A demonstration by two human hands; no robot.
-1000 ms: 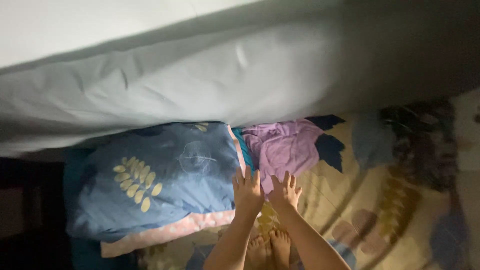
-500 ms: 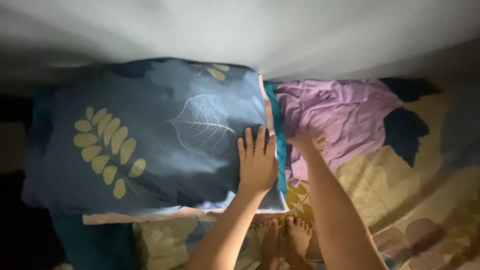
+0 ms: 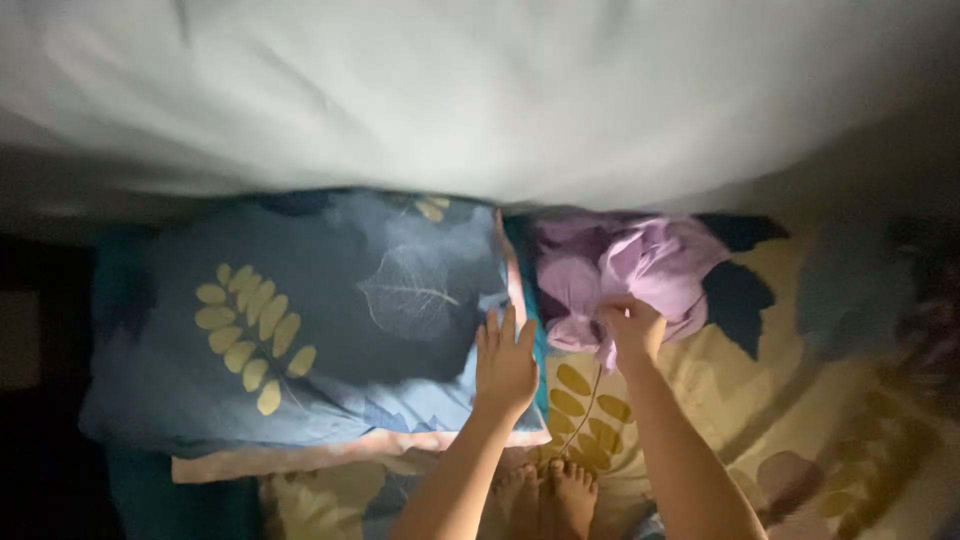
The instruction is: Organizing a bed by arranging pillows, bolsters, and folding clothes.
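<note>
A blue pillow (image 3: 300,320) printed with yellow and white leaves lies on the bed at the left. My left hand (image 3: 505,362) rests flat on the pillow's right end, fingers spread. A crumpled lilac cloth (image 3: 640,270) lies just right of the pillow. My right hand (image 3: 632,325) is closed on a bunch of that cloth at its lower edge, lifting it off the sheet. My bare feet (image 3: 545,495) show between my forearms at the bottom.
A leaf-patterned yellow and dark blue bedsheet (image 3: 780,400) covers the mattress on the right. A pale grey blanket or sheet (image 3: 480,90) hangs across the whole top of the view. A dark gap (image 3: 40,420) lies beside the bed on the left.
My right hand has closed on the lilac cloth and pulled it into a bunch toward me. My left hand stays flat on the pillow. The view has shifted.
</note>
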